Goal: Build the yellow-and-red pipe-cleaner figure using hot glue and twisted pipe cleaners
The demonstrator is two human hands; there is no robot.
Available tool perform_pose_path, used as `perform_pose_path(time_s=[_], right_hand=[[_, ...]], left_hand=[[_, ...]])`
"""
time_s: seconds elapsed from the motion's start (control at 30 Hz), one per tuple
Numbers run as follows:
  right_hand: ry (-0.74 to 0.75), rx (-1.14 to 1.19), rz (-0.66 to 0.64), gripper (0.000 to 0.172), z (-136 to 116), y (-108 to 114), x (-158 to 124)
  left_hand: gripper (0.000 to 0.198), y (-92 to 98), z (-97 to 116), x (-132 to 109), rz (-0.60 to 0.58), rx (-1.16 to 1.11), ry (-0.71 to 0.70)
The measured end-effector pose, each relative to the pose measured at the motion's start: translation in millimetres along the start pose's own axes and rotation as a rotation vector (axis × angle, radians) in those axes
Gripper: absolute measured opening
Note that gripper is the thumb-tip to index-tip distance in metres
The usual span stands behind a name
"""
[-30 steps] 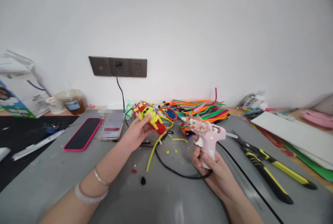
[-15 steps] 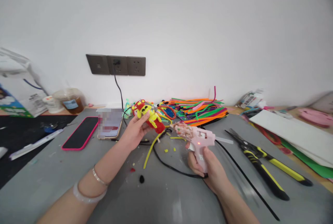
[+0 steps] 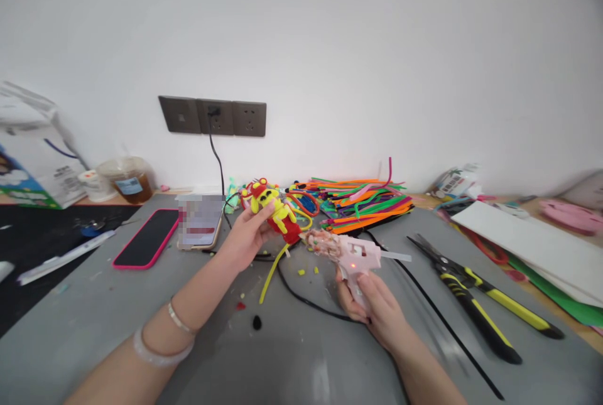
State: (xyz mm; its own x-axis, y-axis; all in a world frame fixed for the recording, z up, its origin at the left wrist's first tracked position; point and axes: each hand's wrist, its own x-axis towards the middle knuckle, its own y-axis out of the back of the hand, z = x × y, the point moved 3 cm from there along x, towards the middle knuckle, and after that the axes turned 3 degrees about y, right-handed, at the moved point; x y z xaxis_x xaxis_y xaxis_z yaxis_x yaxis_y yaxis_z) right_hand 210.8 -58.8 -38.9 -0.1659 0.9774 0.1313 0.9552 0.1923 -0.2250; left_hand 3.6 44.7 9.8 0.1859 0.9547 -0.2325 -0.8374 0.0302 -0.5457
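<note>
Between the fingers of my left hand point(image 3: 245, 235) is a yellow and red fuzzy figure point(image 3: 279, 211), tilted, its red lower end toward the right. My right hand point(image 3: 372, 304) is wrapped around the grip of a pink hot glue gun point(image 3: 358, 257) with an orange light lit on its side. Dried glue crusts its nozzle, and a clear glue stick point(image 3: 396, 257) pokes from the back. The nozzle tip is at the figure's red lower end; whether they touch I cannot tell. A yellow pipe cleaner point(image 3: 271, 279) lies on the table below.
Colourful pipe cleaners point(image 3: 367, 204) are heaped by the wall. Large yellow-black scissors point(image 3: 475, 298) lie at right beside white sheets point(image 3: 532, 248). Two phones, one pink-edged point(image 3: 148, 238), lie at left, near a drink cup point(image 3: 129, 182). A black cord point(image 3: 311, 301) crosses the table.
My right hand has brought the glue gun left, its nozzle now at the figure's red lower end. The figure has shifted slightly to the right in my left hand.
</note>
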Motion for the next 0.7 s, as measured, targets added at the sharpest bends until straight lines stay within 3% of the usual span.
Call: perform_pose_path(time_s=[0.7], right_hand=[[0.083,0.067,-0.050,0.041,6.5,5.9,-0.7]], left_hand=[[0.022,-0.7,1.9,0.1,-0.022,-0.066,-0.032]])
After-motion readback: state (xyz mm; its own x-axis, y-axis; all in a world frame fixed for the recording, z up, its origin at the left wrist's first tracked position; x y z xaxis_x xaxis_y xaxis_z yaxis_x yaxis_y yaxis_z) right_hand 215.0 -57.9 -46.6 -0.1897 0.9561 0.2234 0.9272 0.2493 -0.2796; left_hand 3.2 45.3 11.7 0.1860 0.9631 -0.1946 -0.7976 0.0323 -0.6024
